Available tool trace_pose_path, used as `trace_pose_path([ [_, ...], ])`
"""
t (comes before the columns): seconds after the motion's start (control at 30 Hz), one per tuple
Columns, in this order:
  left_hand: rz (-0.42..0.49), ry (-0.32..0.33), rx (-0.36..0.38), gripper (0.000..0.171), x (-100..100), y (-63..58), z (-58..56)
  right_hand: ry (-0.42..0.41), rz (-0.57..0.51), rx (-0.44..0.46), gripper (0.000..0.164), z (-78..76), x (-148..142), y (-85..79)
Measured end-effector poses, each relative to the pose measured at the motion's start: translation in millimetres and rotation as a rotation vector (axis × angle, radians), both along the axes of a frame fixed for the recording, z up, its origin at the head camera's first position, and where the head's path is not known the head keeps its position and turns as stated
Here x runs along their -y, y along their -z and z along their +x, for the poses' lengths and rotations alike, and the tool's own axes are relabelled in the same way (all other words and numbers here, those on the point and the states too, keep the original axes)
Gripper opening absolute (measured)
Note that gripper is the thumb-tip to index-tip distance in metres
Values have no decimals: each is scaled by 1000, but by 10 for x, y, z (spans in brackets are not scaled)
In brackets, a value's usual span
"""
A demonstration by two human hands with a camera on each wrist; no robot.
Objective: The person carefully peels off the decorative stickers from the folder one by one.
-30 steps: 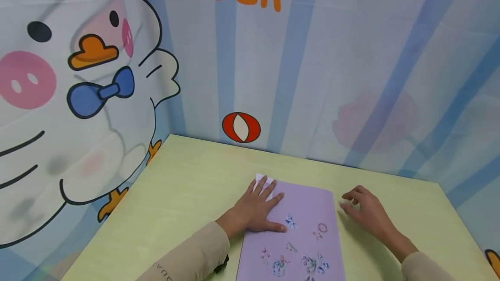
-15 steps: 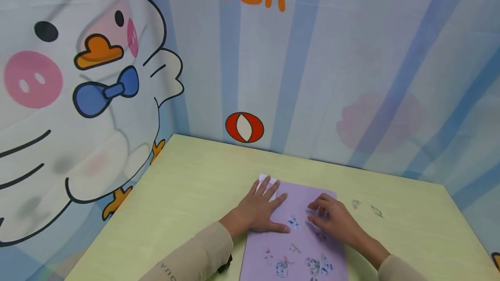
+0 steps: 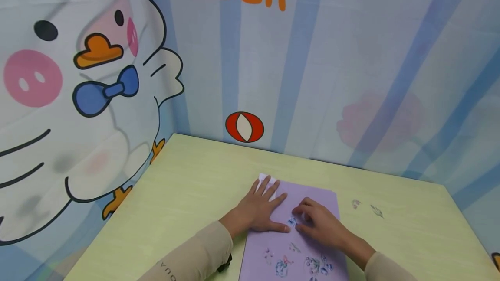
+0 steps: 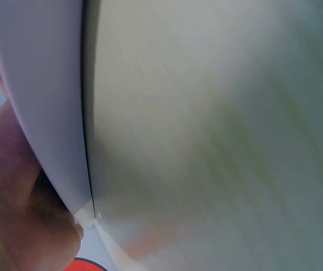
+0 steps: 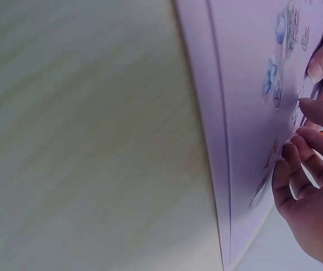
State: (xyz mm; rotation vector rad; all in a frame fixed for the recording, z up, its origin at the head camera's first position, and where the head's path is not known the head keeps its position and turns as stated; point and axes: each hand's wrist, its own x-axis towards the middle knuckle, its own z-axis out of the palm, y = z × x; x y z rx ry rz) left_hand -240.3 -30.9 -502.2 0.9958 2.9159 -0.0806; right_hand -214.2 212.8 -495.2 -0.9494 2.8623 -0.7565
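Observation:
A purple booklet with flower-like stickers lies on the table. My left hand rests on its upper left part with spread fingers, over a white patch at the corner. My right hand is over the booklet's right half, its fingers bent and its thumb apart from the index finger. A small blue flower sticker lies by those fingertips, close to the left thumb. The right wrist view shows the right fingertips at the page surface; no firm pinch is visible. Several more stickers lie lower on the page.
The pale yellow-green table extends around the booklet. Two small leafy stickers or prints lie on it to the right. A striped backdrop with a cartoon duck stands behind and to the left.
My right hand has moved left from the table beside the booklet onto the page, up to the blue sticker. Two leafy pieces on the table now show where it was. The left hand stays put.

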Motion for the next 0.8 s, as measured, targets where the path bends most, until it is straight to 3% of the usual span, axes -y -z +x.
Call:
trace_pose_path([
  [0.47,-6,-4,-5,105,-4,-16,9,6,-56,30,28,-21,-17,50],
  [0.8,1,-10,10,105,-14,-4,5,41,-81,102,20,-33,21,-28],
])
